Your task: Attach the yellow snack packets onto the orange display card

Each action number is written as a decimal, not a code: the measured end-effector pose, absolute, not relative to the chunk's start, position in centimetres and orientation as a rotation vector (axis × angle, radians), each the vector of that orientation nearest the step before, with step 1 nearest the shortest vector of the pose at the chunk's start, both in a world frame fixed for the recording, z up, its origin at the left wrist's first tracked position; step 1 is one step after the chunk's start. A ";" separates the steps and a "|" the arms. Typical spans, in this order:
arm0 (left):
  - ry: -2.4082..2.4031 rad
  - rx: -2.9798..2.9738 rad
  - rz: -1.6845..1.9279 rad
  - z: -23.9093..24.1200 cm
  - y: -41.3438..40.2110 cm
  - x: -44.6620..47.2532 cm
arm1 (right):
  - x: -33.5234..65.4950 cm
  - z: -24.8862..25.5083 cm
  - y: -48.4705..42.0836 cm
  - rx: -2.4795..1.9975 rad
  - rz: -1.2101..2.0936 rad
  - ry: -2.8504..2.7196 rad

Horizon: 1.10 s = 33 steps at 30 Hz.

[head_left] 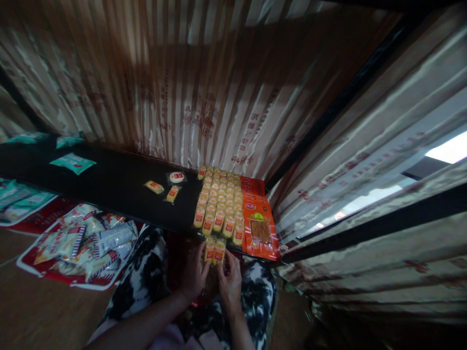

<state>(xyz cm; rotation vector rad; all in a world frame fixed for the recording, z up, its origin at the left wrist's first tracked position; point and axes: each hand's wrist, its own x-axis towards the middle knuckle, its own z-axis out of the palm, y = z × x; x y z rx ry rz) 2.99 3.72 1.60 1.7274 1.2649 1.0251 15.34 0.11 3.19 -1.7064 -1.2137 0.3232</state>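
Observation:
Two small wrapped snack cakes point(214, 251), yellow with red labels, are held side by side above my lap. My left hand point(197, 272) grips them from the left, thumb in front. On their right side my right hand point(229, 279) has its fingers closed round them too. Just beyond, rows of the same wrapped snack cakes point(219, 199) lie packed together on the black shelf point(120, 180). Orange snack packets point(260, 223) lie along the right side of these rows.
Two loose snack cakes point(172, 194) and a round wrapped one point(177, 177) lie left of the rows. Green packets point(74, 163) are farther left. Below the shelf stands a red bag point(73, 282) of white wrapped snacks. Printed curtain-like sheeting point(204, 97) and dark posts close off the back and right.

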 end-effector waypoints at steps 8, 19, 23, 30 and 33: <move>1.337 1.769 0.975 2.3 3.9 2.9 | 15.4 2.2 0.1 -1.744 0.397 -1.139; 1.386 1.766 0.999 2.5 3.9 1.7 | 14.6 3.2 0.4 -1.747 0.501 -1.178; 1.410 1.780 1.032 2.3 4.1 1.4 | 14.2 3.4 0.5 -1.726 0.570 -1.174; 1.440 1.796 1.075 1.9 3.8 1.3 | 14.2 2.6 0.5 -1.735 0.588 -1.140; 1.437 1.812 1.107 2.2 3.9 1.4 | 14.1 2.7 0.4 -1.744 0.533 -1.134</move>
